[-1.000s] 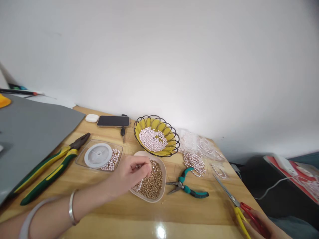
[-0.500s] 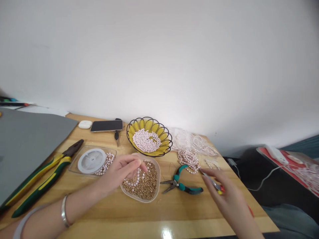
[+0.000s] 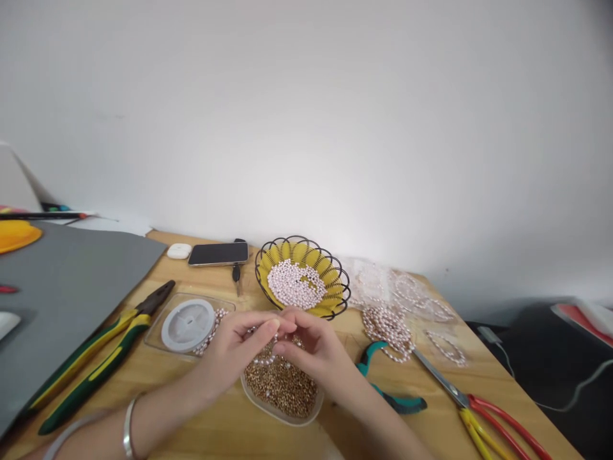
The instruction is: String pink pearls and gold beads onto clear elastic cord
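Note:
My left hand (image 3: 239, 348) pinches a strand of pale pink pearl beads (image 3: 265, 361), which hangs in a loop under the fingers. Meeting it fingertip to fingertip is my right hand (image 3: 316, 348), its thumb and forefinger closed at the strand's end; what exactly lies between them is too small to make out. Both hands are over a tray of small gold beads (image 3: 282, 390). Teal-handled pliers (image 3: 400, 402) lie partly hidden behind my right forearm. Scissors with red and yellow handles (image 3: 462, 399) rest on the table farther right.
Behind the tray stands a yellow-lined wire basket (image 3: 335, 281) of pink beads. Bead strands (image 3: 387, 329) lie to its right. On the left are a thread spool (image 3: 188, 324) in a clear box, large pliers (image 3: 110, 351), a phone (image 3: 218, 253), a key (image 3: 236, 275) and a grey mat (image 3: 81, 275).
My right hand has let go of the scissors, leaving them on the table, and has come left to meet my left hand above the gold beads. The view has shifted slightly.

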The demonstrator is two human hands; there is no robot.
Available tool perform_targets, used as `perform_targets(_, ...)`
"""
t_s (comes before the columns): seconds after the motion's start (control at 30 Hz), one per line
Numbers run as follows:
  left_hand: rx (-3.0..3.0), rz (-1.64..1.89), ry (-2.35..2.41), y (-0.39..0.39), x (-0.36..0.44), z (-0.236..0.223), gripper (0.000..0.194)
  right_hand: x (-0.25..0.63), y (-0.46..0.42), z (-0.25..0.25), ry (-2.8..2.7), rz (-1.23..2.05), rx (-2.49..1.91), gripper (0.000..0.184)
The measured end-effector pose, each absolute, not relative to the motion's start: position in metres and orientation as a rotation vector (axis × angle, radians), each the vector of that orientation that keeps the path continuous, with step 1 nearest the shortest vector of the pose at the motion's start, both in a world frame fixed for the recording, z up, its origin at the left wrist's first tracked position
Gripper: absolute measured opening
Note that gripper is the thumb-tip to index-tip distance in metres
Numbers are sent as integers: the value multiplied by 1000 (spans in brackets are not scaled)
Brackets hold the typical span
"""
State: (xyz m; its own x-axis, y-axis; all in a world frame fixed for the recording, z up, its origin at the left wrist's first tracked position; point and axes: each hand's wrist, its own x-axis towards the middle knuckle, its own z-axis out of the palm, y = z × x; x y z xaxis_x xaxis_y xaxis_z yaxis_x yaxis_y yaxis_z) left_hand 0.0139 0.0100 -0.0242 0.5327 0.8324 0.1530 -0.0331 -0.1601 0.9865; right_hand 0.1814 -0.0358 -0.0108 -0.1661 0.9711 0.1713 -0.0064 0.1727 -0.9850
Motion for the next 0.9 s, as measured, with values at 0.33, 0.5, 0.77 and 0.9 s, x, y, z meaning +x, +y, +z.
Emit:
perform_targets(0.33, 1643, 899, 690, 8, 16, -21, 28, 188, -47, -27, -1503, 777, -1150, 17)
perform_targets(0.5, 1721, 861, 698, 8, 17, -25, 30, 190, -52, -23, -1685, 417, -1113, 15)
perform_targets(0.77, 1798, 786, 717, 6, 20, -26, 38, 190, -53, -28, -1699, 346, -1152, 18)
perform_targets(0.9, 1753, 730, 718, 6, 20, -23, 35, 190, -54, -29, -1667, 449, -1180, 16)
